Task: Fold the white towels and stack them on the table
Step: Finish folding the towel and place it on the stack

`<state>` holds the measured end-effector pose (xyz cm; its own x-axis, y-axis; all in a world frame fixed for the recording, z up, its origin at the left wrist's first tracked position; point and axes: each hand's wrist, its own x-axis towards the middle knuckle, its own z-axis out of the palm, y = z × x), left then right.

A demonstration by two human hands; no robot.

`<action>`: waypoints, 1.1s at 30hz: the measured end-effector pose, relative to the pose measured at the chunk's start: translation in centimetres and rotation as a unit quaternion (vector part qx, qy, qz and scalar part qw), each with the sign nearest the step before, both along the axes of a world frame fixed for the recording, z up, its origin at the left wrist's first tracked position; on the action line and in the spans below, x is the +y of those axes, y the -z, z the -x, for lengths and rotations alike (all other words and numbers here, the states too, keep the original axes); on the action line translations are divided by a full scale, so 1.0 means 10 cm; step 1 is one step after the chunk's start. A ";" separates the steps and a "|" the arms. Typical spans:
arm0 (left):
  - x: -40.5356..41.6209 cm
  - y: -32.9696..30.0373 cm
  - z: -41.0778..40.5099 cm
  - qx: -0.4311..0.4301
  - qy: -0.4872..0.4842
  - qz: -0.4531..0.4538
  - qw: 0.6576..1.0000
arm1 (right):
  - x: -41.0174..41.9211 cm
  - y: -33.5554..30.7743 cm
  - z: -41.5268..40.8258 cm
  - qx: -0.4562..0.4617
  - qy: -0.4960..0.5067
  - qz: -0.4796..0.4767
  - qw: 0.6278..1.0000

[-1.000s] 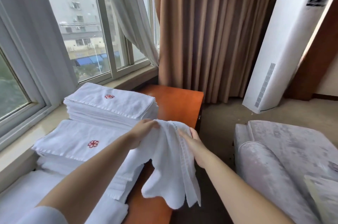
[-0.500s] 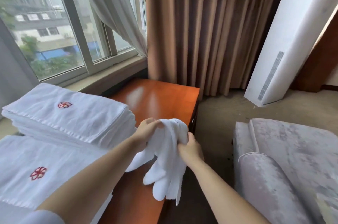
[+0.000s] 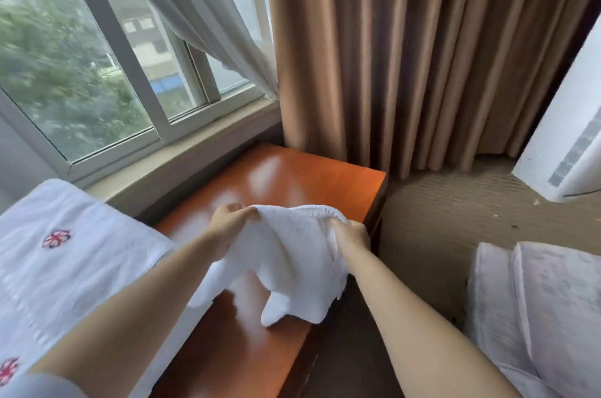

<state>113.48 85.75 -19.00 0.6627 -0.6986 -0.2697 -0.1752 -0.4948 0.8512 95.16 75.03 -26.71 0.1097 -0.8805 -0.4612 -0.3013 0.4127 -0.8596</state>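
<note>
Since half a second ago your hands have spread apart: left hand (image 3: 227, 222) and right hand (image 3: 353, 235) now sit wider, stretching the white towel (image 3: 292, 264) between them. Before, it hung bunched in a narrow clump. Fingers of both hands curl round its top edge and grip it. The towel hangs above the orange wooden bench (image 3: 286, 179), lower corners dangling near the top. The folded towel stack (image 3: 65, 254) with red flower marks has slid further left. Window (image 3: 97, 72), sheer curtain (image 3: 201, 17), brown drapes (image 3: 406, 56), floor-standing air conditioner (image 3: 566, 150), grey armchair (image 3: 536, 306), carpet (image 3: 432, 218).
</note>
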 end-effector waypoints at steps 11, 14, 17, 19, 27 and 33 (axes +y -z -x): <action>-0.61 0.00 -0.50 -0.083 -0.031 0.063 0.994 | -0.76 -0.38 -0.17 -0.056 0.117 -0.024 0.991; -0.83 0.10 -0.65 -0.105 -0.069 0.065 0.990 | -1.08 -0.39 -0.30 -0.065 0.130 0.001 0.989; -1.08 0.19 -0.71 -0.115 -0.101 0.047 0.987 | -1.45 -0.35 -0.43 -0.044 0.074 0.023 0.996; -1.30 0.23 -0.77 -0.134 -0.111 0.032 0.984 | -1.82 -0.34 -0.50 -0.045 0.022 0.021 0.999; -2.12 0.29 -0.92 -0.191 -0.158 -0.085 0.965 | -2.98 -0.30 -0.93 -0.087 -0.147 -0.037 0.985; -2.59 0.10 -1.30 -0.144 -0.346 0.176 0.910 | -3.31 -1.00 -1.64 -0.323 -0.194 -0.027 0.926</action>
